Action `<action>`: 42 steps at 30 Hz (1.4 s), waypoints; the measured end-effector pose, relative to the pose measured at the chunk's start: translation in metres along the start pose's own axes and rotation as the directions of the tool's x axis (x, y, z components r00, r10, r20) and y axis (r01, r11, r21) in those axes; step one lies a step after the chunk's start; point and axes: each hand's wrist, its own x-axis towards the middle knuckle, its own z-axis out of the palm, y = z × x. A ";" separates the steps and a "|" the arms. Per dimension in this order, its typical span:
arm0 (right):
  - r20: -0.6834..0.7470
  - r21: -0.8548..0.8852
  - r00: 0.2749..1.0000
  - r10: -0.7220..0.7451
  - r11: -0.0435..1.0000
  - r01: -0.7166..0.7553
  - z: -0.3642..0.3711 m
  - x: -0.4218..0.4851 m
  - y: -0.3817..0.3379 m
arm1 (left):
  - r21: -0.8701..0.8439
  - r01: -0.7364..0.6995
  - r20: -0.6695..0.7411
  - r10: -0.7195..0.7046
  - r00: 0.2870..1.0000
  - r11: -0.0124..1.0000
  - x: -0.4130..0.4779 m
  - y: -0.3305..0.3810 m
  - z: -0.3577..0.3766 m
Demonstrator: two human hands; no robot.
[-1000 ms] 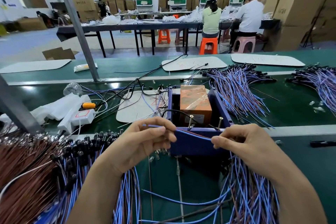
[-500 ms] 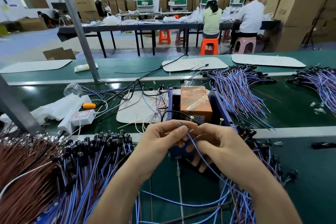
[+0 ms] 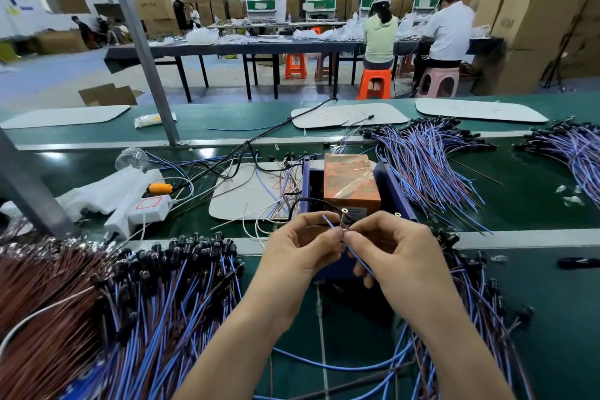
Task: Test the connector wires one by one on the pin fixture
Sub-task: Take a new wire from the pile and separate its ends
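My left hand (image 3: 300,248) and my right hand (image 3: 394,252) meet in front of the blue pin fixture (image 3: 394,187), which holds an orange block (image 3: 350,177). Both hands pinch one thin blue connector wire (image 3: 329,221) between thumb and fingertips; its free end sticks up just below a brass pin (image 3: 344,211) on the fixture's front edge. A second brass pin (image 3: 397,214) stands to the right. The wire trails down under my right hand. Whether the wire touches the pin is unclear.
A large heap of blue and brown wires with black connectors (image 3: 156,289) lies at my left, another bundle (image 3: 477,312) at my right. More wire bundles (image 3: 428,159) lie behind the fixture. A white power strip (image 3: 139,211) sits left. People work at far tables.
My hands, apart with the wire stretched between them a second ago, have come together at the fixture's front. The wire end now points up near the left pin.
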 end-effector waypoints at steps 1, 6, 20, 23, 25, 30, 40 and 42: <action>-0.014 -0.003 1.000 -0.009 1.000 0.009 0.001 0.000 0.000 | -0.018 0.019 -0.004 -0.019 1.000 1.000 0.000 -0.001 0.001; -0.129 -0.048 0.988 -0.082 0.996 0.077 0.005 0.001 0.003 | -0.089 0.119 0.027 -0.118 0.993 0.989 -0.003 -0.006 0.006; -0.259 -0.236 0.966 0.028 0.968 -0.091 -0.043 0.015 0.022 | 0.340 0.079 -0.101 -0.047 0.994 0.937 0.008 -0.024 0.000; -0.243 -0.233 0.965 0.100 0.960 -0.158 -0.053 0.016 0.025 | 0.397 0.046 -0.109 -0.003 0.994 0.917 0.009 -0.027 -0.002; -0.231 -0.226 0.964 0.128 0.957 -0.182 -0.056 0.017 0.027 | 0.419 0.031 -0.101 0.013 0.995 0.907 0.009 -0.027 -0.004; -0.211 -0.248 0.965 0.158 0.946 -0.209 -0.059 0.019 0.031 | 0.417 0.025 -0.087 0.013 0.996 0.908 0.010 -0.027 -0.007; -0.053 -0.068 0.982 0.180 0.981 -0.184 -0.062 0.014 0.021 | 0.392 0.019 -0.025 -0.010 1.000 0.920 0.005 -0.014 -0.003; -0.041 0.055 0.993 0.114 0.992 -0.112 -0.058 0.012 0.016 | 0.407 0.002 0.061 -0.030 0.998 0.913 0.002 -0.007 -0.002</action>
